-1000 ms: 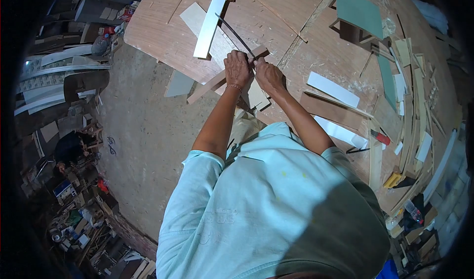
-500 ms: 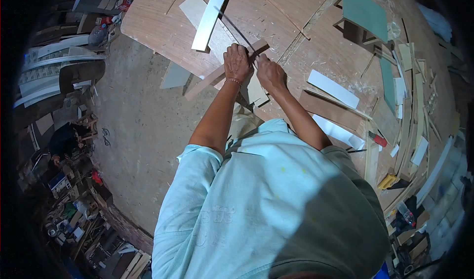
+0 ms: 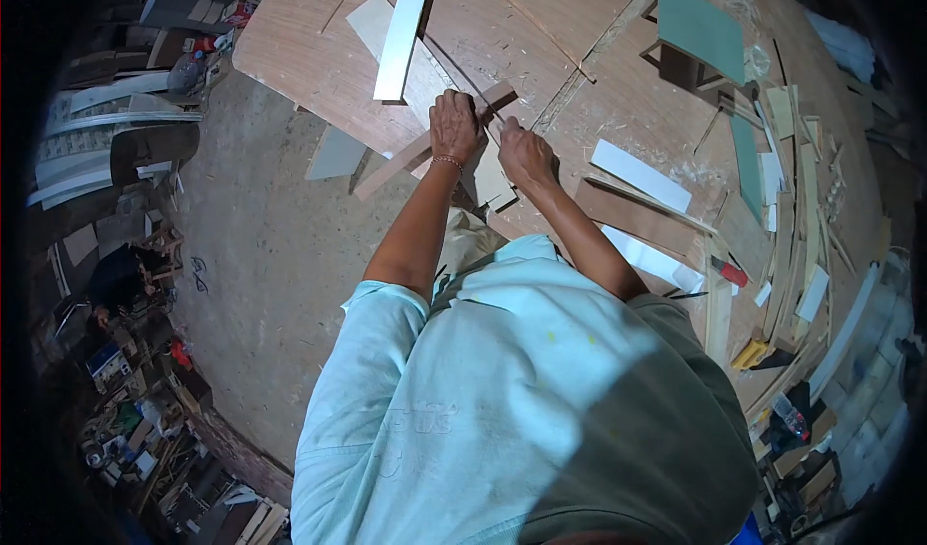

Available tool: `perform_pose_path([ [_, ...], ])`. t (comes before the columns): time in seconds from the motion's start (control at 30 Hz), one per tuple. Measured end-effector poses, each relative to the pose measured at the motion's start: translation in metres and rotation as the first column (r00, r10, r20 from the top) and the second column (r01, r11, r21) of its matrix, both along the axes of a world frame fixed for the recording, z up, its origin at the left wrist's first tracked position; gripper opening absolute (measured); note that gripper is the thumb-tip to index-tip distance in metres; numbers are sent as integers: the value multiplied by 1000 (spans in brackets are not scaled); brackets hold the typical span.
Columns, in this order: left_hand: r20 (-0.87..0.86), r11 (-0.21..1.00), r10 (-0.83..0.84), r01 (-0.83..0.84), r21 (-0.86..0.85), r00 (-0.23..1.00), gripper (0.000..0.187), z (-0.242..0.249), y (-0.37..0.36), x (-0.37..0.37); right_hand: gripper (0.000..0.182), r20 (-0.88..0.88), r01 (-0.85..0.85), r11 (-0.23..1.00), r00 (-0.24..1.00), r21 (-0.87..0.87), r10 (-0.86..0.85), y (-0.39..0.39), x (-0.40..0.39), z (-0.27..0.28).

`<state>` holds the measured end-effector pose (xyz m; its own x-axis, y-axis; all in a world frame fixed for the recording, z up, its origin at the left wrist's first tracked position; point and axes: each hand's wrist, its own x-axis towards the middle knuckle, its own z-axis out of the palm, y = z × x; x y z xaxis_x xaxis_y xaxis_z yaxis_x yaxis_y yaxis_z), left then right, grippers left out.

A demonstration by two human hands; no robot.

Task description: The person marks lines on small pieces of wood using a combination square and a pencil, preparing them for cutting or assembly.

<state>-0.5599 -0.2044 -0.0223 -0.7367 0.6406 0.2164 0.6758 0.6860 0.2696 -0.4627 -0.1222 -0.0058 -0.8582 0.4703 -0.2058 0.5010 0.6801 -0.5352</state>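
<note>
Change: since the earlier frame, our right hand (image 3: 527, 157) has drawn back a little toward our body, bringing the thin dark tool (image 3: 452, 62) with it; our left hand (image 3: 454, 128) has kept its place on the brown wood bar (image 3: 394, 168).
Left fingers: bent over the bar, holding it down near its far end; we cannot tell where the thumb is.
Right fingers: clenched around the near end of the tool, just beside the bar's far end.
Tool: slanting across the bar, its other end reaching beyond it toward the white strip (image 3: 403, 39).
Bar: lying slantwise on the table (image 3: 314, 53), with its near end sticking out past the edge, over the floor (image 3: 261, 217).
Pale board (image 3: 422, 79): beyond the bar, partly under the white strip.
Bracelet (image 3: 447, 161): on our left wrist, just to the near side of the bar.
White panel (image 3: 640, 175): on the table, to the right of the bar.
Green panel (image 3: 699, 31): farther off to the right of the bar and beyond it, raised on a frame.
Red-handled tool (image 3: 729, 272): well to the right of the bar and nearer us, among wood offcuts (image 3: 787, 246).
</note>
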Motion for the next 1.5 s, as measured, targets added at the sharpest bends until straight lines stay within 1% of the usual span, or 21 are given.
perform_pose_path([
  [0.13, 13, 999, -24, 24, 27, 1000, 23, -2, -1, 0, 26, 11, 32, 999, 999, -27, -32, -3, 16, 2],
  [0.2, 44, 1000, 2, -2, -9, 999, 23, 1, 1, -1, 28, 31, 38, 999, 999, -39, -36, -5, 15, 1],
  [0.33, 49, 999, 10, -12, 35, 999, 23, 2, 1, -4, 28, 24, 30, 999, 999, -25, -30, -5, 2, 4],
  [0.4, 103, 997, 63, -67, 31, 993, 27, 5, 1, -4, 28, -1, 32, 999, 999, -11, -32, -6, -2, 2],
  [0.43, 101, 997, 69, -72, 30, 993, 27, 4, -1, -5, 28, -3, 27, 1000, 1000, -12, -27, -7, -4, 4],
  [0.53, 90, 993, 20, -30, 114, 996, 25, 2, -3, -10, 27, 5, 22, 1000, 1000, -15, -22, -7, -9, 4],
  [0.57, 92, 993, 20, -30, 112, 996, 25, 2, -3, -10, 27, -16, 16, 1000, 1000, -14, -16, -7, -12, 2],
  [0.63, 53, 998, -37, 34, 48, 998, 22, 1, -4, -11, 27, -34, 7, 1000, 999, -13, -7, -8, -20, -4],
  [0.73, 23, 995, 10, -12, 98, 1000, 21, 1, -2, -12, 28, -71, -4, 1000, 997, 30, 6, -8, -32, -11],
  [0.83, 15, 996, 40, -41, 78, 999, 19, 3, -1, -11, 27, -96, 6, 1000, 995, -29, -9, -5, -30, -9],
  [0.87, 19, 996, 39, -40, 79, 999, 19, 0, 1, -13, 27, -92, 7, 1000, 996, -29, -10, -4, -24, -7],
  [0.93, 8, 993, 120, -120, -17, 993, 17, -3, 3, -16, 26, -28, 11, 997, 1000, -73, -13, -7, -11, -2],
  [0.97, 37, 994, 110, -110, -17, 993, 18, 0, 3, -16, 26, -34, 7, 998, 999, -64, -9, -7, -8, 2],
  [1.03, 36, 996, 89, -90, 21, 995, 18, 1, 4, -19, 24, 95, 10, 999, 996, -44, -6, -8, 3, 6],
  [1.07, 42, 997, 62, -64, 45, 997, 18, -1, 1, -17, 24, 100, 24, 999, 995, -49, -19, -9, 7, 5],
  [1.17, 20, 998, 32, -33, 57, 999, 17, 1, 0, -17, 24, 67, 51, 996, 997, -68, -46, -5, -6, 5],
  [1.23, 20, 998, 20, -21, 58, 1000, 19, -1, 1, -14, 26, 15, -5, 1000, 1000, -26, 6, -3, -23, 2],
  [1.27, 21, 998, 14, -15, 54, 1000, 19, -1, 2, -13, 26, 16, 1, 1000, 1000, -30, -1, -2, -30, -1],
  [1.33, 44, 993, 82, -86, 79, 996, 20, -1, 3, -14, 28, -53, -2, 1000, 999, -25, 1, -3, -42, -5],
  [1.43, 31, 991, 128, -128, 31, 991, 20, 0, 6, -13, 26, -39, 2, 999, 999, -49, -4, -3, -24, -6],
  [1.5, 43, 992, 117, -119, 40, 992, 20, 1, 3, -12, 26, -28, 3, 997, 1000, -72, -5, -6, -5, -3],
])
